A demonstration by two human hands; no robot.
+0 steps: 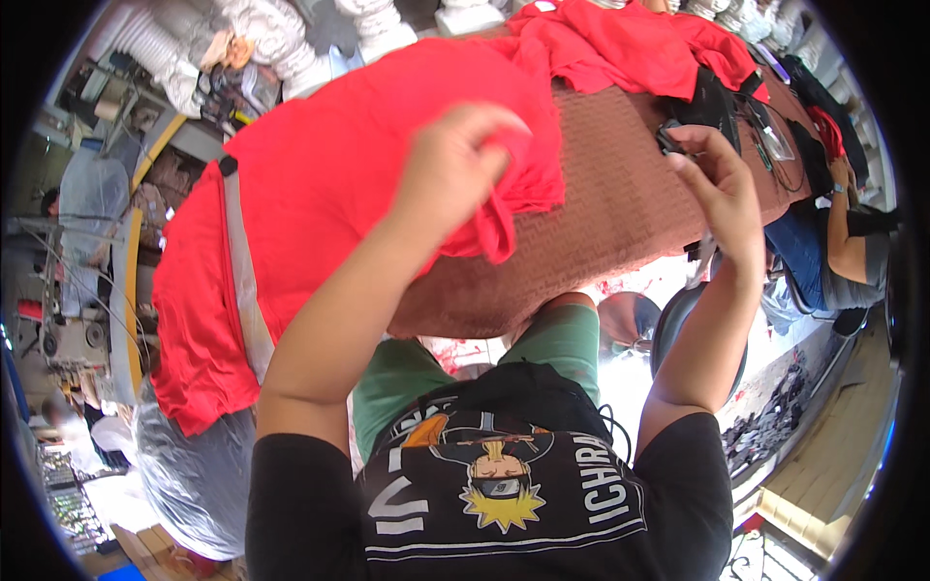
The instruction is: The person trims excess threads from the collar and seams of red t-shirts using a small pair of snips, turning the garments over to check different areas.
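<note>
Over a brown-covered surface (610, 165), in the head view, working from the near edge. Holding the left hand (450, 160) bent over red cloth (329, 165) spreading across the left end, blurring too much to tell its grip. With the right hand (725, 189), pinching a small black object (667, 138) between thumb and fingertips toward the far right corner, near black fabric (709, 108).

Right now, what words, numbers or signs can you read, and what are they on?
Black shirt: big white letters on both sides of the cartoon print; I won't copy them out, and folds hide some.
Small black object in the right hand: too small to tell if it has writing.
Nothing else shows writing I can make out.
</note>
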